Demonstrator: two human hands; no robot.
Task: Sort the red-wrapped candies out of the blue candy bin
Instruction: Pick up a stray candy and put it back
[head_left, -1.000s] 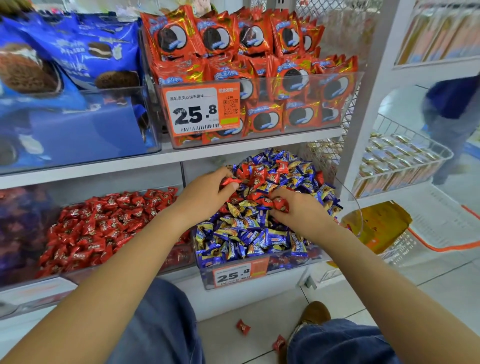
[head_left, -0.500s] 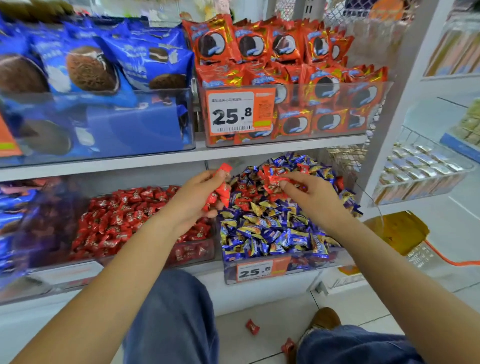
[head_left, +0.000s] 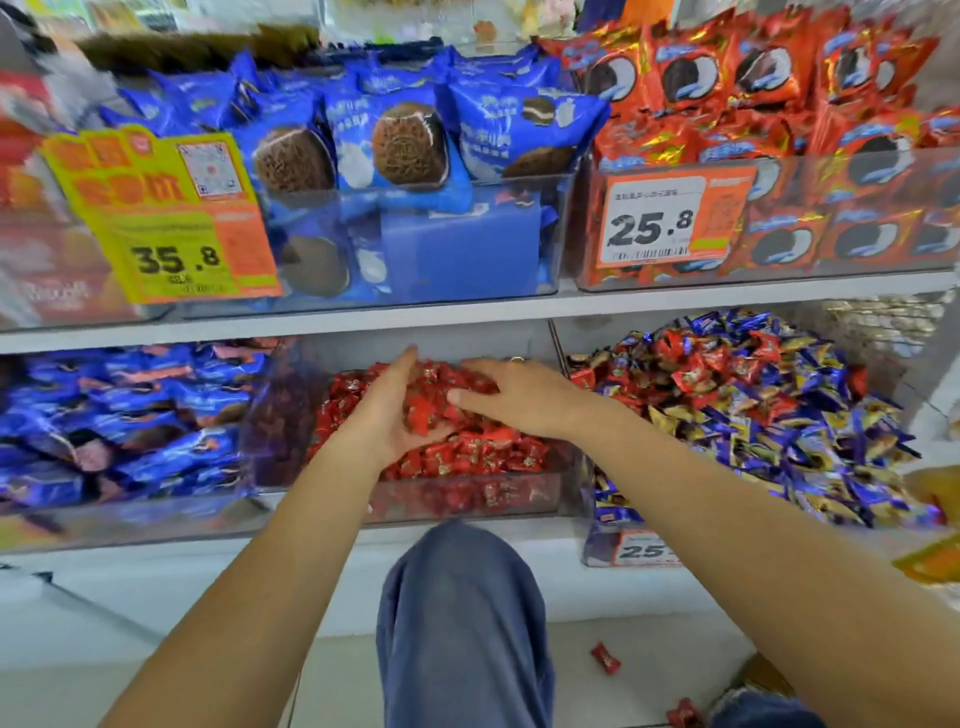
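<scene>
Far left on the lower shelf, a heap of blue packs (head_left: 119, 415) is sitting there, not part of this job. Next along is the red bin (head_left: 467, 493), and both hands are hovering right over its pile of red candies (head_left: 467, 452). The left hand (head_left: 395, 410) is lying palm-up, fingers loosely cupped, cradling a small bunch of reds. The right hand (head_left: 514, 397) is reaching across with fingers mostly straight, lying flat over that bunch; it's not pinching anything that I can see, though it's all a bit blurry there. My guess is a handful is getting dumped into the red bin right now.

Moving right, the blue bin (head_left: 639, 551) is looking far from sorted. Its mound of blue candies (head_left: 810, 457) is showing plenty of strays (head_left: 696, 379) sitting on top, mostly toward the upper left of the heap, plus one near the right edge. Anything buried deeper I can't tell.

Down on the floor, a dropped candy (head_left: 605, 658) is lying near the knee, and another one (head_left: 683, 713) is sitting further right by the bottom edge. So I'd say several more trips are needed, plus picking those two up.
</scene>
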